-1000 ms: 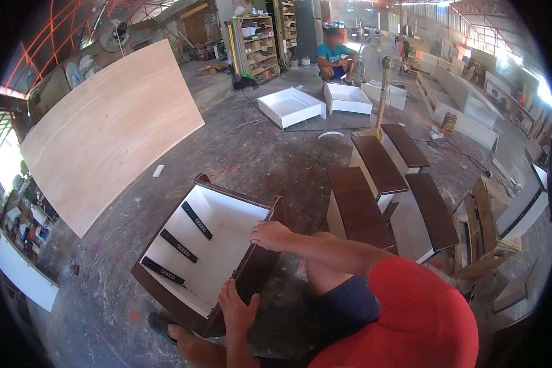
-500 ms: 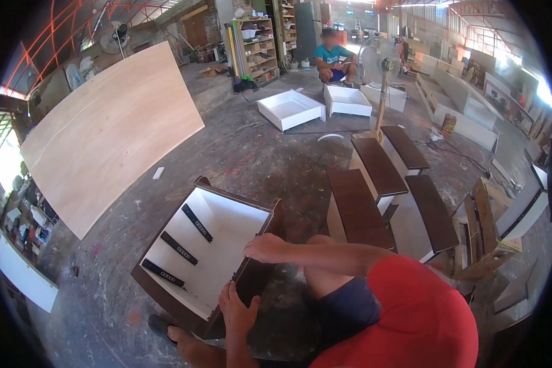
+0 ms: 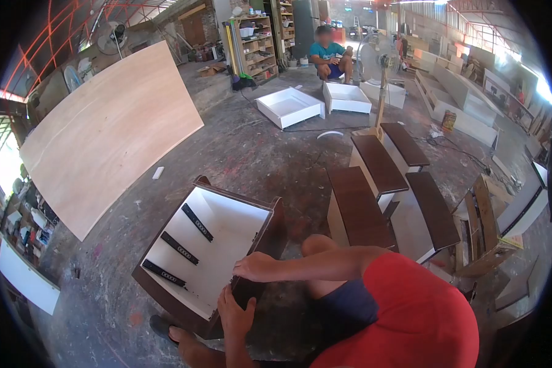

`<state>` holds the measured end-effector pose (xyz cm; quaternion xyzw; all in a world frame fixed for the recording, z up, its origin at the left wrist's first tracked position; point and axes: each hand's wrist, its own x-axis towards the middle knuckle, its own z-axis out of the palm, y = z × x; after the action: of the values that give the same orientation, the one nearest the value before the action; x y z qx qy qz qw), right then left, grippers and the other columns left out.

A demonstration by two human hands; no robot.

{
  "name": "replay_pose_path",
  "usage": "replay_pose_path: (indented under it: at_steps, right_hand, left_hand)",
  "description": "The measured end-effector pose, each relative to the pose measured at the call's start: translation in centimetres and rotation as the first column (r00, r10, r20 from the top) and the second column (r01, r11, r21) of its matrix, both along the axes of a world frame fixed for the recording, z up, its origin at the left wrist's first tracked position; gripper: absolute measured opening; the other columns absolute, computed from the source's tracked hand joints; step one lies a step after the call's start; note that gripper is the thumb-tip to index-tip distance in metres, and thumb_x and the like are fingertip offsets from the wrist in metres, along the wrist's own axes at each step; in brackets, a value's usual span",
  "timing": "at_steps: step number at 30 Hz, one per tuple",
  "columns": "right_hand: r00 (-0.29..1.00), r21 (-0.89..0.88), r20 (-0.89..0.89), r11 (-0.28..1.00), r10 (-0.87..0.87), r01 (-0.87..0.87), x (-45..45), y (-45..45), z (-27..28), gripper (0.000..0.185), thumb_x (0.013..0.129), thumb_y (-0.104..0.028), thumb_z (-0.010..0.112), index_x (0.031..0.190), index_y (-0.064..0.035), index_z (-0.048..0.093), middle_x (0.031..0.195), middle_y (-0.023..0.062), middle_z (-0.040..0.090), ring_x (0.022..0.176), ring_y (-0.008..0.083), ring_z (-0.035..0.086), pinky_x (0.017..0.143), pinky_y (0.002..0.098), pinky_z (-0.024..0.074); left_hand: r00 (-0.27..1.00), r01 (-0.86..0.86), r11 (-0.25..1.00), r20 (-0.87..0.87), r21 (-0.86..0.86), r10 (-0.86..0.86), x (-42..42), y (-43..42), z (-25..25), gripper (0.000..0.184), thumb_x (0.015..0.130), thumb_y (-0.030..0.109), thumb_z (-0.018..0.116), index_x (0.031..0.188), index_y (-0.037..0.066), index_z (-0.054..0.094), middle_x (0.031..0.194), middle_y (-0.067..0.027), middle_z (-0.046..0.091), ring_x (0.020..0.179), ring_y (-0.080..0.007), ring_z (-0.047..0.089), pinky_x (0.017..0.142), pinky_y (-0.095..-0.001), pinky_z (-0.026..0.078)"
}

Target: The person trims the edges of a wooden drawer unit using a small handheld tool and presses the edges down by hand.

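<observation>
A cabinet carcass (image 3: pixel 196 323) with dark brown outside and white inside lies on the floor, its open side facing up. Three black drawer slides (image 3: pixel 179 248) are fixed along its inner left wall. My left hand (image 3: pixel 235 314) rests on the near right rim, fingers stretched out and thumb apart. Just beyond it, my right hand (image 3: pixel 256 267) is closed at the same rim, fingers bent over the edge; whatever they pinch is hidden. Small dark marks or hardware show along that inner side, partly covered by my hands.
Several brown-fronted drawers (image 3: pixel 360 211) stand right of the cabinet. Two white drawer boxes (image 3: pixel 288 109) lie ahead, near a squatting person (image 3: pixel 330 56). A large plywood sheet (image 3: pixel 113 132) leans at left. A wooden crate (image 3: pixel 481 224) and a standing fan (image 3: pixel 383 61) are at right.
My right hand has slid along the cabinet rim toward me, closer to my left hand. My left hand stays nearly in place. The person ahead has shifted their arms.
</observation>
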<state>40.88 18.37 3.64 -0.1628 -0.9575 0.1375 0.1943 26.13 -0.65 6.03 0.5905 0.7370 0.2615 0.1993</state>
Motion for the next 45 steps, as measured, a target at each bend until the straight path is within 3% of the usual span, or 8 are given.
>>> replay_pose_path:
  at_steps: [7,13,19,25,31,38,40,45]
  right_hand:
    - [0.999,-0.067,-0.042,0.998,-0.015,0.012,1.4,1.8,0.1,0.021,0.102,-0.025,0.062,0.11,-0.0132,0.077,0.109,0.0088,0.079,0.098,0.0326,0.077,0.082,0.0482,0.0623]
    - [0.988,-0.028,0.041,0.988,-0.152,0.153,2.7,4.5,-0.7,0.021,0.104,-0.03,0.064,0.111,-0.0153,0.078,0.105,0.008,0.079,0.098,0.0328,0.077,0.081,0.0486,0.0613]
    - [0.998,-0.109,-0.035,0.992,-0.06,0.055,2.1,2.2,0.3,0.02,0.105,-0.027,0.063,0.111,-0.0158,0.078,0.098,0.0101,0.078,0.095,0.0353,0.077,0.08,0.0503,0.0611]
    - [0.944,-0.03,0.213,0.964,-0.251,0.263,3.5,4.8,2.1,0.021,0.106,-0.029,0.063,0.114,-0.0179,0.079,0.101,0.0092,0.081,0.091,0.0324,0.078,0.078,0.0471,0.062]
    - [0.998,-0.057,-0.035,0.997,-0.045,0.042,1.5,3.3,-0.9,0.021,0.105,-0.031,0.061,0.111,-0.0197,0.078,0.093,0.0102,0.079,0.084,0.0358,0.077,0.072,0.0507,0.061]
    - [0.928,-0.115,0.247,0.942,-0.279,0.314,5.1,8.8,0.2,0.023,0.101,-0.039,0.063,0.109,-0.025,0.08,0.099,0.0132,0.079,0.092,0.0375,0.077,0.078,0.0529,0.0609]
    - [0.939,-0.226,0.216,0.922,-0.268,0.315,6.5,10.5,0.4,0.027,0.101,-0.043,0.064,0.111,-0.0245,0.081,0.105,0.0105,0.08,0.097,0.0356,0.077,0.083,0.0511,0.0613]
    - [0.95,-0.114,0.045,0.943,-0.31,0.313,8.5,12.7,0.0,0.021,0.101,-0.034,0.063,0.103,-0.0237,0.081,0.099,0.0114,0.079,0.094,0.037,0.077,0.082,0.0521,0.0609]
  left_hand:
    - [0.999,-0.024,0.998,0.033,0.059,0.022,-0.4,-0.3,-0.3,0.09,0.093,0.032,0.085,0.162,-0.005,0.04,0.158,-0.0322,0.05,0.148,-0.0512,0.045,0.126,-0.059,0.035]
    - [0.997,-0.045,0.999,0.067,0.02,0.043,-0.3,-0.6,0.9,0.089,0.093,0.031,0.084,0.162,-0.003,0.04,0.158,-0.0325,0.049,0.148,-0.0513,0.045,0.126,-0.0596,0.036]
    - [0.999,-0.046,0.997,-0.018,0.069,0.047,0.1,0.2,0.0,0.086,0.092,0.029,0.084,0.16,-0.003,0.043,0.156,-0.032,0.051,0.147,-0.0512,0.046,0.126,-0.0598,0.034]
    - [0.997,-0.067,0.993,-0.029,0.094,0.071,0.1,1.3,-0.6,0.078,0.091,0.026,0.084,0.155,-0.003,0.049,0.148,-0.028,0.059,0.143,-0.0481,0.05,0.124,-0.0591,0.035]
    - [0.999,-0.005,0.984,-0.045,0.18,0.013,0.9,3.3,-1.8,0.076,0.091,0.025,0.083,0.154,-0.001,0.051,0.147,-0.0252,0.061,0.142,-0.0461,0.051,0.125,-0.0578,0.034]
    - [0.982,0.08,0.976,-0.184,0.201,-0.042,1.6,5.4,-2.6,0.073,0.093,0.031,0.081,0.154,0.001,0.053,0.147,-0.0236,0.062,0.14,-0.0456,0.053,0.124,-0.0568,0.034]
    - [0.985,0.073,0.982,-0.168,0.177,-0.043,1.9,6.4,-2.2,0.073,0.094,0.032,0.081,0.154,0.002,0.053,0.148,-0.0234,0.062,0.141,-0.0457,0.053,0.124,-0.0568,0.034]
    - [0.99,0.052,0.99,-0.135,0.132,-0.034,3.2,8.6,-1.4,0.074,0.094,0.033,0.082,0.156,0.005,0.053,0.149,-0.0219,0.062,0.144,-0.0439,0.052,0.125,-0.0555,0.035]
